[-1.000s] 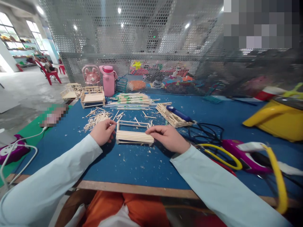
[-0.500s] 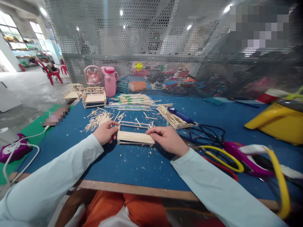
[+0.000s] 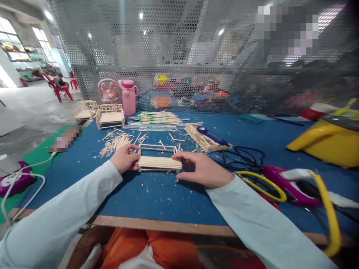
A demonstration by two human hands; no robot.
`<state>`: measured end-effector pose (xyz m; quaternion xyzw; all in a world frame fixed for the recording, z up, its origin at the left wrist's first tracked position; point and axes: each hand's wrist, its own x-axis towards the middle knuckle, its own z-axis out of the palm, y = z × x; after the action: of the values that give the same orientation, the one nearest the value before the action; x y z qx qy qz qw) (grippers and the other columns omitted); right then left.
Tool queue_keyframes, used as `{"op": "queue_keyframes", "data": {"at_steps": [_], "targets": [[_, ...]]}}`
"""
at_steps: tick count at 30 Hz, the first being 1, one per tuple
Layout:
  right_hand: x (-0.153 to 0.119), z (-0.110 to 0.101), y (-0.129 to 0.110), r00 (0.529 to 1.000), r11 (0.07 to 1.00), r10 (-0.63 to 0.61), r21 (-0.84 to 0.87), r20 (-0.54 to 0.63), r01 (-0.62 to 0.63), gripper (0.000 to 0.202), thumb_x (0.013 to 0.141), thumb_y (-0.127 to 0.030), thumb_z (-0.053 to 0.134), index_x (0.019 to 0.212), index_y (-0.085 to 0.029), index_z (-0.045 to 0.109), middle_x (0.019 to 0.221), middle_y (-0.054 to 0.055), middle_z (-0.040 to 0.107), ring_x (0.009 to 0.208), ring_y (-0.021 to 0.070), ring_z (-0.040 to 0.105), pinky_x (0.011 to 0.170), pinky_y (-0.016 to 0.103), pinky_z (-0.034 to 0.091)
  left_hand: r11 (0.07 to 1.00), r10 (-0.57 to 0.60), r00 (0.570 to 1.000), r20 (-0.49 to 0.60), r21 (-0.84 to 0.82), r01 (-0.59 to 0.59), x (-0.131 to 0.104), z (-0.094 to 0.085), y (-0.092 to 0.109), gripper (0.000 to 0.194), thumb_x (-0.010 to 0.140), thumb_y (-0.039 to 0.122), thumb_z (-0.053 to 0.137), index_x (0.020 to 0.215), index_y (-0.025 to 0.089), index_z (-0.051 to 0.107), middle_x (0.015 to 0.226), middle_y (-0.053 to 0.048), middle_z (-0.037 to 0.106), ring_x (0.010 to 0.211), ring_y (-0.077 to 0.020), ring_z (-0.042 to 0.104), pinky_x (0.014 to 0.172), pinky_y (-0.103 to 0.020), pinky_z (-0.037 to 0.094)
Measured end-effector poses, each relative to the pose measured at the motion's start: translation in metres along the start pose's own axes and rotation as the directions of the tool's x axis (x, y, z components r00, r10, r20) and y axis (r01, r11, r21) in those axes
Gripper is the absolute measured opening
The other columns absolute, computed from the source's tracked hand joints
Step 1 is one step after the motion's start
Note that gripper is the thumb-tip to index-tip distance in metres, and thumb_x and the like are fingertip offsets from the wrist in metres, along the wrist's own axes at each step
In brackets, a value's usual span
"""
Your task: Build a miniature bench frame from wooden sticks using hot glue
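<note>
Since the earlier frame, we are lowering our right thumb away from the stick model, opening the hand wide. Our right hand point(image 3: 206, 170) is keeping its fingertips at the model's right end; our left hand point(image 3: 125, 158) is pinching the left end narrowly. The small pale wooden stick model point(image 3: 159, 162), slatted and open-framed behind, is standing on the blue work surface point(image 3: 134, 198) between our hands, near its brown front edge. Pale crumbs are dotting the surface, and a heap of short cut wooden sticks point(image 3: 119, 143) is lying behind our left hand. A pink lidded bottle point(image 3: 129, 99) is standing before the grey perforated metal screen point(image 3: 157, 45). To the left, the grey floor point(image 3: 33, 101) is extending towards a red plastic chair point(image 3: 60, 89) and tall windows point(image 3: 43, 43).
</note>
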<state>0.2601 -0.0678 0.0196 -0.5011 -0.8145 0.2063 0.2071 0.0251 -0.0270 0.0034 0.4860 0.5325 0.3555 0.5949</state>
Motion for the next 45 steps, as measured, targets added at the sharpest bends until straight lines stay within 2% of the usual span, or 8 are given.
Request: {"op": "queue_keyframes", "data": {"at_steps": [3,6,11,20,30,36,42,45], "targets": [[-0.004,-0.005,0.000,0.997,0.998,-0.043,-0.044,-0.069,0.040,0.043,0.060,-0.027,0.068,0.100,-0.018,0.057,0.090,0.005,0.059,0.070,0.0137,0.052,0.063,0.026,0.043,1.000,-0.010,1.000,-0.015,-0.006,0.010,-0.001,0.000,0.000,0.022,0.070,0.008,0.058,0.084,0.018,0.043,0.043,0.011,0.044,0.032,-0.0028,0.042,0.035,-0.014,0.041],[-0.004,-0.005,0.003,0.991,0.999,-0.026,-0.049,-0.134,0.020,0.046,0.056,-0.026,0.071,0.099,-0.018,0.055,0.085,0.003,0.054,0.068,0.0130,0.049,0.061,0.025,0.042,1.000,-0.008,1.000,-0.019,-0.003,0.007,-0.003,0.000,0.000,0.023,0.069,0.009,0.059,0.083,0.018,0.043,0.044,0.011,0.044,0.033,-0.0030,0.042,0.035,-0.014,0.041],[0.000,0.001,0.011,0.995,0.998,0.058,0.034,-0.076,-0.056,0.030,0.061,-0.027,0.067,0.087,-0.015,0.060,0.067,-0.001,0.052,0.058,0.0108,0.048,0.055,0.023,0.040,1.000,-0.007,1.000,-0.018,-0.002,0.007,-0.003,0.000,-0.001,0.021,0.070,0.008,0.055,0.084,0.017,0.043,0.044,0.010,0.044,0.034,-0.0033,0.041,0.034,-0.014,0.042],[0.002,0.008,0.014,0.994,0.980,0.085,0.186,-0.071,-0.071,0.024,0.063,-0.024,0.063,0.085,-0.014,0.063,0.066,0.000,0.059,0.059,0.0111,0.053,0.057,0.024,0.044,0.994,-0.068,0.997,-0.020,-0.081,0.066,-0.005,0.000,0.003,0.024,0.067,0.008,0.061,0.083,0.017,0.045,0.044,0.009,0.045,0.033,-0.0028,0.043,0.034,-0.013,0.042],[0.002,0.008,0.009,0.994,0.994,0.050,0.106,-0.097,-0.039,0.025,0.068,-0.027,0.059,0.087,-0.012,0.064,0.066,0.003,0.061,0.058,0.0121,0.053,0.056,0.025,0.043,0.992,-0.076,0.997,0.007,-0.098,0.077,-0.003,-0.001,0.002,0.016,0.076,0.003,0.048,0.084,0.017,0.044,0.044,0.008,0.047,0.034,-0.0033,0.043,0.036,-0.014,0.044],[0.003,0.007,0.009,0.995,0.994,0.055,0.096,-0.082,-0.047,0.025,0.069,-0.028,0.058,0.086,-0.012,0.064,0.067,0.003,0.061,0.059,0.0125,0.053,0.057,0.025,0.043,0.984,-0.136,0.991,0.010,-0.117,0.136,-0.002,-0.005,0.004,0.007,0.080,0.011,0.048,0.080,0.017,0.045,0.050,0.005,0.050,0.035,-0.0039,0.047,0.037,-0.015,0.046],[0.003,0.007,0.010,0.995,0.991,0.065,0.119,-0.077,-0.055,0.025,0.069,-0.030,0.058,0.085,-0.012,0.063,0.066,0.003,0.061,0.058,0.0125,0.053,0.057,0.025,0.043,0.986,-0.095,0.994,0.063,-0.129,0.102,0.002,-0.009,0.000,0.022,0.071,0.009,0.062,0.082,0.017,0.045,0.046,0.008,0.047,0.036,-0.0037,0.047,0.037,-0.015,0.047],[0.003,0.007,0.011,0.994,0.987,0.079,0.146,-0.073,-0.067,0.025,0.067,-0.031,0.059,0.084,-0.012,0.063,0.067,0.003,0.062,0.059,0.0128,0.053,0.057,0.025,0.043,0.988,-0.090,0.994,0.055,-0.121,0.096,0.003,-0.008,-0.002,0.021,0.071,0.008,0.061,0.081,0.016,0.043,0.044,0.009,0.045,0.035,-0.0030,0.046,0.036,-0.013,0.046]]}}
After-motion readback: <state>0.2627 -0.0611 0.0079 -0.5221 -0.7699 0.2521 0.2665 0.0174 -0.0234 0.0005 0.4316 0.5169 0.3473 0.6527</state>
